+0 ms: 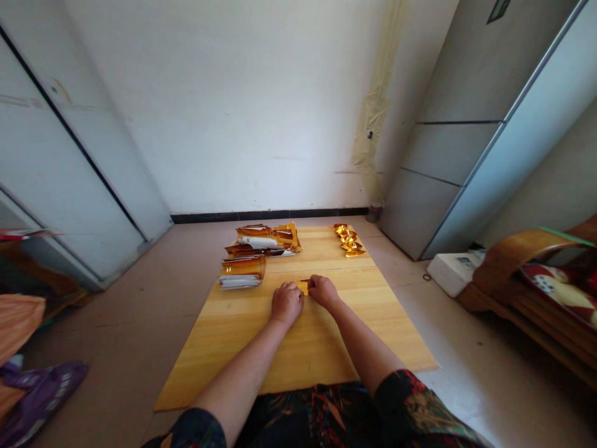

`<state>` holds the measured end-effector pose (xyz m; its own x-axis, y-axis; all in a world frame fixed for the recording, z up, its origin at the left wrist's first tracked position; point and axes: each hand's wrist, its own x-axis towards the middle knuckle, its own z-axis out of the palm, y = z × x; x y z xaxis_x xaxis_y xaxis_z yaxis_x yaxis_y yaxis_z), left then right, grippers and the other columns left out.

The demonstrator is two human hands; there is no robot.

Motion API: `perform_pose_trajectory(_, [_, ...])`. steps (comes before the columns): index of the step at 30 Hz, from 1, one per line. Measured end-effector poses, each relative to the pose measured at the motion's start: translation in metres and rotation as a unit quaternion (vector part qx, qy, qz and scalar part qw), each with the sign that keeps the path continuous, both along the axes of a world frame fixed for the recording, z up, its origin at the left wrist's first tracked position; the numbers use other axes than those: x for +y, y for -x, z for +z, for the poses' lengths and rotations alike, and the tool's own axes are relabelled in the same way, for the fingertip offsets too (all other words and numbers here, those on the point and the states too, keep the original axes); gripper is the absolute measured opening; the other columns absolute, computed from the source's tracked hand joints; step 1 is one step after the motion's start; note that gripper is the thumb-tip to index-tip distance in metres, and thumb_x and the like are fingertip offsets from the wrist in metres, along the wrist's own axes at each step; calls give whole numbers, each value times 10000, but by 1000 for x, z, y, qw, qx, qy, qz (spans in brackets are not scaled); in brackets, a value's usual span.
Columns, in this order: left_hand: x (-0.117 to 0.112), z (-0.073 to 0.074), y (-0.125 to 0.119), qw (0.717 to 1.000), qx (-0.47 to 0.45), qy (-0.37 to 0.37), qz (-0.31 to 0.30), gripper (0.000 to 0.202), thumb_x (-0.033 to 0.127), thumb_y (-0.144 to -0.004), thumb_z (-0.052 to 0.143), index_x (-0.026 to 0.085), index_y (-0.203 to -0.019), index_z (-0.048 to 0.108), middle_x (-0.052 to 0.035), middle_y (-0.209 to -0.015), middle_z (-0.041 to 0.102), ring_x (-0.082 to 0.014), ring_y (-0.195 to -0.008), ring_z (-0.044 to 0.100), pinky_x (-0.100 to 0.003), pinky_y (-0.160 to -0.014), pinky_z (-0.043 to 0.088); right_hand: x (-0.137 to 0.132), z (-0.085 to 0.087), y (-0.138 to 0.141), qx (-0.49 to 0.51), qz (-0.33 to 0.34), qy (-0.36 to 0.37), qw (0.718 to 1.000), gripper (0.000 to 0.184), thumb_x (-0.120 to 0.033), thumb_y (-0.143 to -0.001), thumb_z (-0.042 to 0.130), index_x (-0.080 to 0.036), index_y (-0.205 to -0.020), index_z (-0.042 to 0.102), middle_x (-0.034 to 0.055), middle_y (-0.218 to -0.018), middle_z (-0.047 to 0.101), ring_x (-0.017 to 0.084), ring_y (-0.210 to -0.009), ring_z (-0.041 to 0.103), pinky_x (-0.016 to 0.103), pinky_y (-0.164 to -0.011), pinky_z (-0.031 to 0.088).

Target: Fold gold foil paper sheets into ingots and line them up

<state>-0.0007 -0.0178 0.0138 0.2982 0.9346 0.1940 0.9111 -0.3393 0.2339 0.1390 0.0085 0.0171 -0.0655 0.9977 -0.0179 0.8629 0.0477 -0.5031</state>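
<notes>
White plaster wall [233, 112] filled the far side of the room, and a tall grey refrigerator [443, 143] stood to the right of it. Below, from where I watched, a pale wooden tabletop [373, 298] stretched out in front of the seated-height view of a person in dark, patterned clothing [321, 410]. Off to the right sat a wooden bench [517, 270] with a curved armrest, and just beside it a white box [451, 274] rested on the floor. On the table's far left lay a larger pile of amber wrappers [263, 241] with white showing among them, and just nearer, a smaller stack of amber and white wrappers [241, 274], its pieces lined up side by side. A cluster of shiny gold packets [349, 241] sat at the far right corner, well apart from both. The left hand [287, 303] was curled over the wood, its fingertips hidden, so I couldn't tell whether it gripped anything. Close by, the right hand [321, 290] had its fingers pinched on the edge of a small golden-yellow piece [303, 287], which lay between the two hands near the middle of the table.
</notes>
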Motion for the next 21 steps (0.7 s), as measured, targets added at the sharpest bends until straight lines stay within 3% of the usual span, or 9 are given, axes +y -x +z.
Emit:
perform_pose_trajectory(5, [10, 3, -3, 994, -44, 52, 89, 172, 306, -790, 552, 236, -756, 705, -29, -913, 658, -196, -939, 555, -313, -764, 381, 6, 1, -2, -6, 13, 21, 1000, 147, -96, -707, 573, -199, -777, 651, 13, -845, 692, 130, -776, 589, 190, -619, 349])
perform_pose_trajectory(10, [13, 3, -7, 988, -64, 54, 129, 126, 355, -740, 613, 253, -742, 689, -20, -958, 646, -220, -987, 526, -369, -840, 350, 7, 2, -3, -6, 15, 30, 999, 162, -103, -710, 576, -199, -809, 660, 14, -858, 691, 133, -789, 592, 191, -627, 358])
perform_pose_trajectory(21, [22, -9, 11, 989, -95, 64, 95, 104, 263, -717, 621, 312, -772, 695, 27, -1047, 627, -205, -1060, 489, -384, -933, 286, 8, 6, -3, -7, 17, 45, 999, 182, -97, -708, 567, -198, -819, 671, 10, -839, 691, 129, -762, 592, 190, -617, 364])
